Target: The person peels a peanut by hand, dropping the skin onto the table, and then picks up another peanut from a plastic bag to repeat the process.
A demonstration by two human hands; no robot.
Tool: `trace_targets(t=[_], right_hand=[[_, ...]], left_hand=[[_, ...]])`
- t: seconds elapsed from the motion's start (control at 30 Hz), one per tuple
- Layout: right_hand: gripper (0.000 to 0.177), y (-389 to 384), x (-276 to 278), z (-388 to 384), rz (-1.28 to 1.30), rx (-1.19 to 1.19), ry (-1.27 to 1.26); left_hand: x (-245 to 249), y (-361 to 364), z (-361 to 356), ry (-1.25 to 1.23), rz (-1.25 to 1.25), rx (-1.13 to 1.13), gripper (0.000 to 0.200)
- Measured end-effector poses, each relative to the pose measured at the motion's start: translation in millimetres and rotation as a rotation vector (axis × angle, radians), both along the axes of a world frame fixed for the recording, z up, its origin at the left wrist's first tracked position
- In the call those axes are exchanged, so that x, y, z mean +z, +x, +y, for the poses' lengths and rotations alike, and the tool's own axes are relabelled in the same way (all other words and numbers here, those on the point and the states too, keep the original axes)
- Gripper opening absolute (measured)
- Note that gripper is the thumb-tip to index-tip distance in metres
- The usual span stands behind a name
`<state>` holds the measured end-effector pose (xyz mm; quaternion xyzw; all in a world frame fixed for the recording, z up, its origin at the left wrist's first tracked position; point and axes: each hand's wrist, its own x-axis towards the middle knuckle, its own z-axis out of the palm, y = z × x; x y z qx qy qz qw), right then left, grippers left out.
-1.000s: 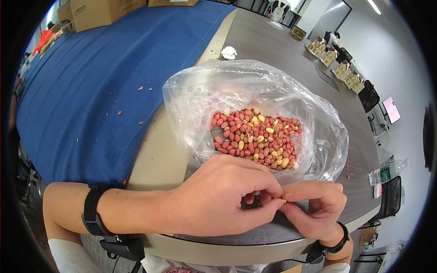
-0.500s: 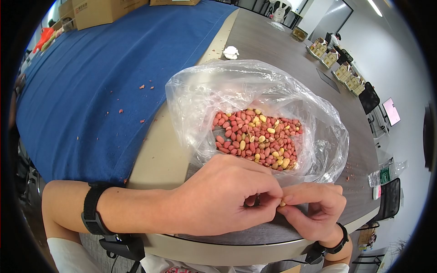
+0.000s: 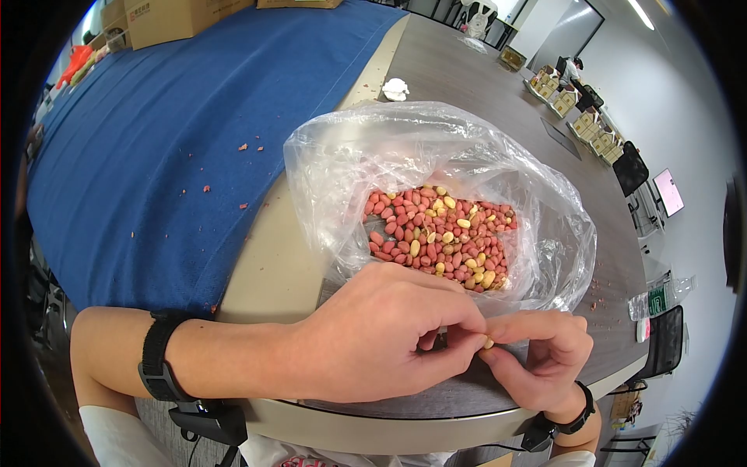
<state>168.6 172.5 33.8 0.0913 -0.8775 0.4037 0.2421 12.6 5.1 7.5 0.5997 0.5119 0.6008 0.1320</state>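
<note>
A pale peanut (image 3: 488,342) is pinched between the fingertips of both hands, just over the table's near edge. My left hand (image 3: 397,331) is closed, its thumb and forefinger meeting at the peanut's left side. From the right, my right hand (image 3: 545,350) grips it between thumb and forefinger. Beyond the hands lies a wide-mouthed clear plastic bag (image 3: 327,163), spread on the table. Inside it is a heap of peanuts (image 3: 436,233), most with red skins and several bare and yellow. My left hand covers the near rim of the bag.
A blue cloth (image 3: 156,156) with scattered skin flakes covers the left side. A crumpled white tissue (image 3: 395,89) lies behind the bag on the dark table (image 3: 443,62). Cardboard boxes (image 3: 179,19) stand far left. At right are a plastic bottle (image 3: 661,297) and a black chair (image 3: 665,342).
The fingertips have shifted slightly against each other, and more of the pale peanut shows between them. The bag and its heap have stayed put.
</note>
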Motion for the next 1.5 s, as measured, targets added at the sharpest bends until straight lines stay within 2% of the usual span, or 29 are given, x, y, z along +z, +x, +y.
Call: trace_targets(t=[0.5,0.7,1.5], right_hand=[[0.026,-1.0,0.1,3.4,-0.010,0.046,0.041],[0.025,0.6,-3.1,2.9,-0.030,0.032,-0.055],[0.025,-0.2,0.7,1.1,-0.021,-0.034,0.005]], left_hand=[[0.2,1.1,-2.2,-0.113,-0.007,-0.013,0.009],[-0.4,0.4,-3.7,-0.148,0.027,-0.038,0.011],[-2.6,2.5,-1.1,-0.077,0.053,0.071,0.013]])
